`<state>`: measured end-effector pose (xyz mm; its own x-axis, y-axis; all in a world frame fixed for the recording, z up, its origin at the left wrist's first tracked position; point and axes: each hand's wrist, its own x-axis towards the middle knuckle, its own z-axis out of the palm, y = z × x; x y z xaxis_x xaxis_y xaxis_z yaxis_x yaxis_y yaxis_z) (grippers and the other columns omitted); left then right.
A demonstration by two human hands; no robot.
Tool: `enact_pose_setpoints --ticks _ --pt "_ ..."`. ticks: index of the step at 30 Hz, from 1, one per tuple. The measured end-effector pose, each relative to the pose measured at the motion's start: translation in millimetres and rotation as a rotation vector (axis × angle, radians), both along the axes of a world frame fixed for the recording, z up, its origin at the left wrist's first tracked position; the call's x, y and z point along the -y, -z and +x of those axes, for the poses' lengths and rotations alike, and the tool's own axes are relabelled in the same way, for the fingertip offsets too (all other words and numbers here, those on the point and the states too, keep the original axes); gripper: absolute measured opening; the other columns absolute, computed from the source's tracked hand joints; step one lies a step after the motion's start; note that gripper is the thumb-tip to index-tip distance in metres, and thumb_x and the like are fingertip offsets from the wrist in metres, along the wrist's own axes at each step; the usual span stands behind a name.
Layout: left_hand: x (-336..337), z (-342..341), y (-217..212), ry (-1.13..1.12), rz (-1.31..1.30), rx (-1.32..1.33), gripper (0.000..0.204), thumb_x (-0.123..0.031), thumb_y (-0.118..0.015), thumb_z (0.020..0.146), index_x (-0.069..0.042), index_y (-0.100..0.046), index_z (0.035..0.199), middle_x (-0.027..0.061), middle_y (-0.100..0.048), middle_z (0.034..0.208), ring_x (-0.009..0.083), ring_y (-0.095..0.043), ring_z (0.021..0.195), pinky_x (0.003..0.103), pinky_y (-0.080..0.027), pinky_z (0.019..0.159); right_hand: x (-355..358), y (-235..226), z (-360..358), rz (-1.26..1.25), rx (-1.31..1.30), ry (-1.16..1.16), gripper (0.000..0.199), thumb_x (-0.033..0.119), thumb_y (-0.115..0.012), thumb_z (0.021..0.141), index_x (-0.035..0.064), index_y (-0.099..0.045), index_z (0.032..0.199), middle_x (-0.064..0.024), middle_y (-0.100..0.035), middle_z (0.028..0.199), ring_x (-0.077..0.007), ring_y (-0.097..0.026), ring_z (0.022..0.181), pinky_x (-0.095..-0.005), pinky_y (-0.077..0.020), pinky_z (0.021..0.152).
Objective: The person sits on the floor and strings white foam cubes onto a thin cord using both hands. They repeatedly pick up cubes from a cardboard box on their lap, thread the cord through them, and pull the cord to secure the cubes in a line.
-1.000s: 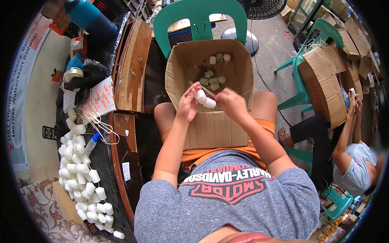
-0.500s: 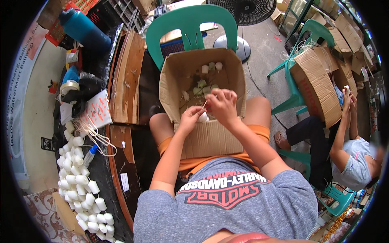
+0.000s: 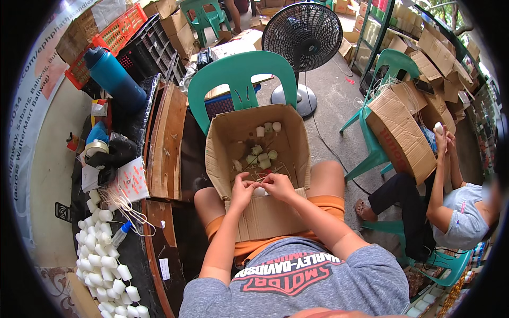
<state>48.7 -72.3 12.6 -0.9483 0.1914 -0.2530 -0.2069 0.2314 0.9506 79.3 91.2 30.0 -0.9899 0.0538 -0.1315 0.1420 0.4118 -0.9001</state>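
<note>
We hold both hands together over the near edge of the open cardboard box (image 3: pixel 258 153) that rests on our lap. Between them sits a small white candle (image 3: pixel 259 192), at the box's front flap, just above the near wall. Our left hand (image 3: pixel 242 191) closes on it from the left side, fingertips curled in; our right hand (image 3: pixel 278 185) closes from the right, thumb and fingers pinched toward the same spot. So both grips are shut around the one piece, with the piece lying between them, and neither hand is clearly nearer than the other. Its long axis we cannot tell, since the fingers cover most of it.

Deeper in the box, well beyond our hands, lie more small pale candles (image 3: pixel 262 155) among loose string. To our left, on the dark bench (image 3: pixel 151 249), a heap of white candles (image 3: pixel 103 270) lies well apart from the hands. A green plastic chair (image 3: pixel 241 79) stands just behind the box.
</note>
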Motion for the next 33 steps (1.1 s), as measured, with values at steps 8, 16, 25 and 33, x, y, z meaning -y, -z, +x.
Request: enact_pose_setpoints --ticks 8,16,25,33 --pt "-5 7 7 0.146 -0.407 -0.372 0.017 -0.02 -0.061 0.085 -0.005 -0.068 0.088 0.0136 -0.067 0.086 0.0266 -0.065 0.08 0.035 -0.049 0.071 9 17 7 0.228 -0.288 -0.039 0.019 0.02 -0.064 0.078 0.0014 -0.062 0.08 -0.0144 -0.061 0.08 -0.0319 -0.059 0.08 -0.0398 -0.0476 0.071" --pt "11 -6 17 0.287 -0.124 0.129 0.023 -0.018 -0.057 0.091 -0.001 -0.065 0.103 0.0047 -0.066 0.095 0.012 -0.057 0.09 0.027 -0.043 0.083 16 16 9 0.401 -0.256 -0.056 0.017 0.02 -0.062 0.08 0.0028 -0.061 0.083 -0.0132 -0.061 0.084 -0.0312 -0.059 0.085 -0.0402 -0.0478 0.075" --pt "12 -18 34 0.21 0.115 0.217 0.032 -0.023 -0.062 0.09 0.004 -0.064 0.107 0.0096 -0.053 0.126 0.0126 -0.05 0.109 0.026 -0.038 0.092 12 5 15 0.386 -0.471 -0.122 0.017 0.019 -0.064 0.08 0.0059 -0.065 0.091 -0.0121 -0.062 0.087 -0.0295 -0.06 0.084 -0.039 -0.0484 0.074" --pt "11 -15 33 0.142 0.154 0.179 0.036 -0.021 -0.063 0.089 0.004 -0.057 0.114 0.0046 -0.064 0.098 0.011 -0.055 0.094 0.023 -0.041 0.085 7 17 6 0.18 -0.15 -0.053 0.02 0.025 -0.065 0.079 0.0103 -0.071 0.09 -0.0095 -0.065 0.085 -0.0264 -0.06 0.087 -0.0361 -0.0485 0.077"
